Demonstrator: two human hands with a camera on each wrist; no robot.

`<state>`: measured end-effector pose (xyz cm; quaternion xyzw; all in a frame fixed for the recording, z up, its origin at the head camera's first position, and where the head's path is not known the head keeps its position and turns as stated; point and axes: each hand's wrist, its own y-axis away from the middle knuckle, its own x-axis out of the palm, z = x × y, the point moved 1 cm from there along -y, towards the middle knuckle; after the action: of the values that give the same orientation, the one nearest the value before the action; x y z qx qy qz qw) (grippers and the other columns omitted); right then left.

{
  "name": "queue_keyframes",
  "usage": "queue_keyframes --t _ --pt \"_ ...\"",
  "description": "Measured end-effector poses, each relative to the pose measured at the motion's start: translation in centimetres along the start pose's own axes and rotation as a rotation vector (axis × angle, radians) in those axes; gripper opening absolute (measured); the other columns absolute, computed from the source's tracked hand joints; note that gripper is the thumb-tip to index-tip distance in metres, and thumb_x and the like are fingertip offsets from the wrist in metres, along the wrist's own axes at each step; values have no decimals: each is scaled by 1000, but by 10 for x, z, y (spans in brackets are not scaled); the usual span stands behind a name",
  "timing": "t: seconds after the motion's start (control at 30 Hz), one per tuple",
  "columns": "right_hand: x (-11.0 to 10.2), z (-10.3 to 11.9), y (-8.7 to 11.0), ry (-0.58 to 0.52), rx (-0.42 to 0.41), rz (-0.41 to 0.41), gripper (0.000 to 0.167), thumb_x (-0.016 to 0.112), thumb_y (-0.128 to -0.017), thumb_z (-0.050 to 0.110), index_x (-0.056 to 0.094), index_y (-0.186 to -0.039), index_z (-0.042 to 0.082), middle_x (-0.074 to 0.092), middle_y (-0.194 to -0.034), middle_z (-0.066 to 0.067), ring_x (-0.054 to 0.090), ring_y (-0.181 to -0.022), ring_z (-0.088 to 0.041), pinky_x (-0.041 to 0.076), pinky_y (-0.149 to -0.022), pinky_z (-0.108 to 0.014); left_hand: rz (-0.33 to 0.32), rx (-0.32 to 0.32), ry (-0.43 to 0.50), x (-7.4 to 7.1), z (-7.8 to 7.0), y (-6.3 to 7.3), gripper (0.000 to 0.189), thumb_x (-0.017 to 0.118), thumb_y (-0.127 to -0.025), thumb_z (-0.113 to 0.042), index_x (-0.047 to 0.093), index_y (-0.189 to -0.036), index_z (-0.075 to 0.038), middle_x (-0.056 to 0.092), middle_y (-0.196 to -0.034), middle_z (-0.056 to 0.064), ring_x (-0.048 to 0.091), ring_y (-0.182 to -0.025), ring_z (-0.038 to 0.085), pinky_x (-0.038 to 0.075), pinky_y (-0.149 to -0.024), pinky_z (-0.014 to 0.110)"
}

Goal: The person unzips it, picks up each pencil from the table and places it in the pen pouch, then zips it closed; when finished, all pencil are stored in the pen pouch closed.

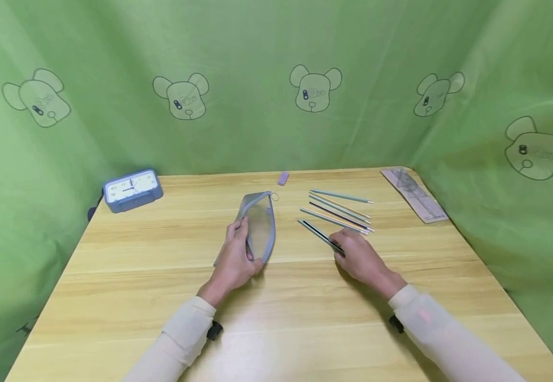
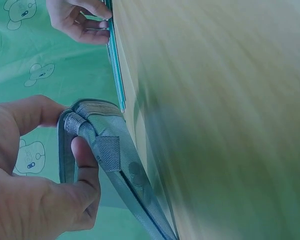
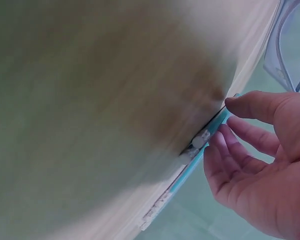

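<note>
My left hand (image 1: 234, 260) grips a grey-blue zip pouch (image 1: 273, 241) by its near end, thumb on one side of the rim and fingers on the other. The pouch's mouth gapes toward the right, and a small ring hangs at its far end. In the left wrist view, the fabric edge of the pouch (image 2: 109, 150) is caught between thumb and fingers. At the right, my right hand (image 1: 360, 257) pinches a teal pencil and a dark pencil (image 1: 316, 231) close over the table. Their whitish ends show below the fingers (image 3: 240, 157) in the right wrist view.
Several more pencils (image 1: 338, 207) lie side by side just beyond my right hand. A purple eraser (image 1: 283, 178) lies near the back edge, a blue clock (image 1: 133, 190) stands back left, and a packaged ruler set (image 1: 414, 194) lies back right. Green curtains (image 1: 252, 138) surround the table.
</note>
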<state>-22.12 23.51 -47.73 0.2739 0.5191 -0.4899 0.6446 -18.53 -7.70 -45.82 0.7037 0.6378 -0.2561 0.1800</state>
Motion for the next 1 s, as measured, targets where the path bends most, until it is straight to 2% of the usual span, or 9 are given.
queue_keyframes --t 0.23,0.43,0.6,0.83,1.0 --pt "-1 10 4 66 -47 -26 32 79 -88 -2 76 -120 -6 72 -121 -24 67 -114 -42 62 -99 -54 -1 6 10 -1 0 1 112 84 -78 5 19 -169 4 28 -169 25 60 -78 11 57 -68 16" --pt "-2 11 4 26 -7 -43 29 77 -87 -4 77 -116 -7 72 -115 -25 67 -107 -42 64 -90 -52 1 1 21 -1 0 2 112 84 -78 6 19 -170 2 28 -169 25 60 -79 12 57 -68 16" --pt "-2 11 4 -10 26 -36 28 76 -87 -5 76 -115 -6 70 -109 -21 66 -99 -35 65 -84 -47 4 -4 15 -1 0 2 113 84 -78 6 19 -170 2 28 -170 24 60 -79 12 57 -68 16" --pt "-1 10 4 -39 55 -7 31 75 -87 -3 74 -119 -4 70 -112 -21 66 -101 -36 65 -87 -50 2 -8 19 -2 -1 1 113 85 -78 6 19 -170 2 29 -170 24 61 -80 13 57 -68 16" --pt "0 12 4 -54 68 31 32 74 -89 -5 73 -121 -3 71 -108 -17 69 -95 -30 66 -86 -49 2 -10 24 -2 -1 2 113 85 -78 6 19 -170 2 28 -170 23 61 -80 13 57 -68 16"
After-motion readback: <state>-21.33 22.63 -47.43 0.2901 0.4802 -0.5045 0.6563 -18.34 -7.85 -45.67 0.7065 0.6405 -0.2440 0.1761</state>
